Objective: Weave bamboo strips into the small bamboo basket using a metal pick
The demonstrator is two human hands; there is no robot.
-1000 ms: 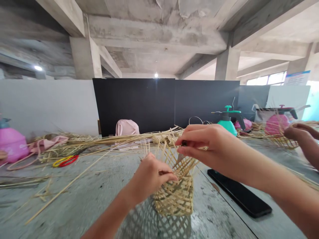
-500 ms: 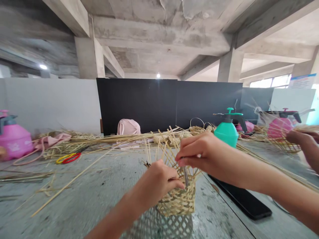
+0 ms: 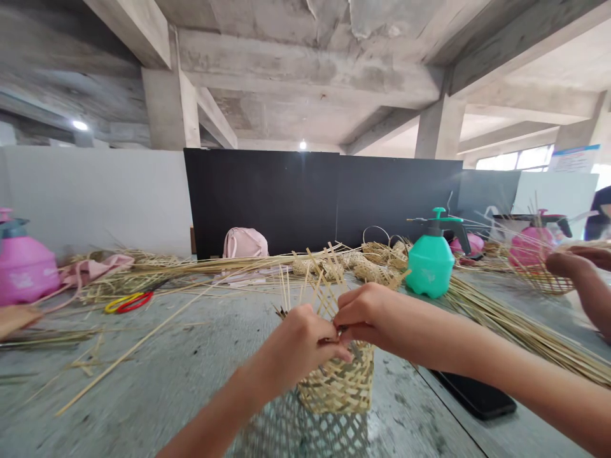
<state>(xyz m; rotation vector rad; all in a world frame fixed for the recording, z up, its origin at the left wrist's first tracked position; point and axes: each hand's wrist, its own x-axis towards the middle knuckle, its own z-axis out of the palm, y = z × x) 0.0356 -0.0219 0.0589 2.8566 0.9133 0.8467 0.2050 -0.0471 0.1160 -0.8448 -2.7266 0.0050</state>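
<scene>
A small half-woven bamboo basket [image 3: 340, 385] stands on the grey table [image 3: 157, 381] just in front of me, with loose strip ends [image 3: 319, 280] sticking up from its rim. My left hand [image 3: 298, 346] is closed, pinching strips at the basket's rim. My right hand [image 3: 367, 315] is pinched on a thin dark tool at the same spot, touching the left fingers. The tool's tip is hidden between my fingers.
Long bamboo strips [image 3: 515, 327] lie across the table. A green spray bottle [image 3: 431, 259] stands behind the basket, a pink one [image 3: 21, 267] at far left. A black phone [image 3: 472, 395] lies right of the basket. Red-yellow scissors [image 3: 128, 301] and a pink bag [image 3: 245, 243] lie further back. Another person's hand [image 3: 570, 261] works at right.
My right hand has come down from above the upright strips to the basket's rim and now meets the left hand. The left hand stays at the rim.
</scene>
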